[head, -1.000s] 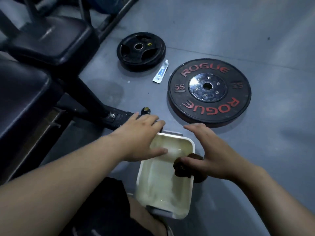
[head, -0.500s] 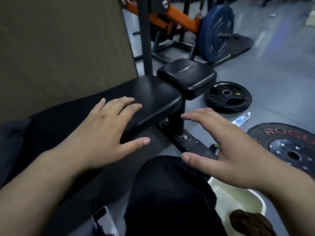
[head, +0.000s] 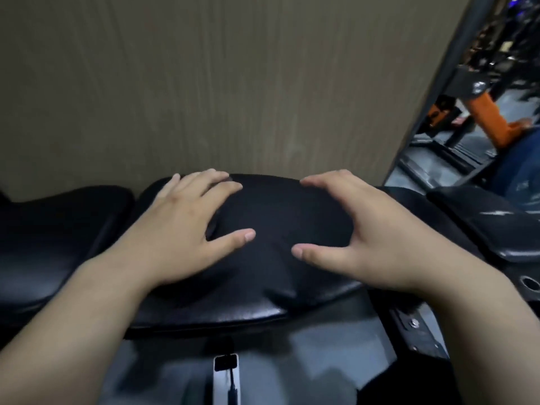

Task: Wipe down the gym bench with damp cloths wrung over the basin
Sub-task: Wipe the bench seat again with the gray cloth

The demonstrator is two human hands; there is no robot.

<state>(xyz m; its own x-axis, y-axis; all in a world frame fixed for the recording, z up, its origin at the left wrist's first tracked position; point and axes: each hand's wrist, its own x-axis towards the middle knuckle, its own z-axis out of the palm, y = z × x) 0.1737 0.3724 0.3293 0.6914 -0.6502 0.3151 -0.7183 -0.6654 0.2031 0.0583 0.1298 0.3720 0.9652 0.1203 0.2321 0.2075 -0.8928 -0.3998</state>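
Observation:
The black padded gym bench runs across the middle of the view. On its central pad lies a dark, rumpled shape that looks like a black cloth, though black on black makes this hard to tell. My left hand lies flat on its left part with fingers spread. My right hand is over its right part, fingers spread and slightly bent, thumb pointing left. Neither hand holds anything. The basin is out of view.
A brown wood-grain panel stands right behind the bench. At the right are an orange machine frame and a blue weight plate. The bench's metal base with a bolt is at lower right, over grey floor.
The view swung up from the basin on the floor to the bench. Both hands left the basin and brown cloth and moved onto the central pad.

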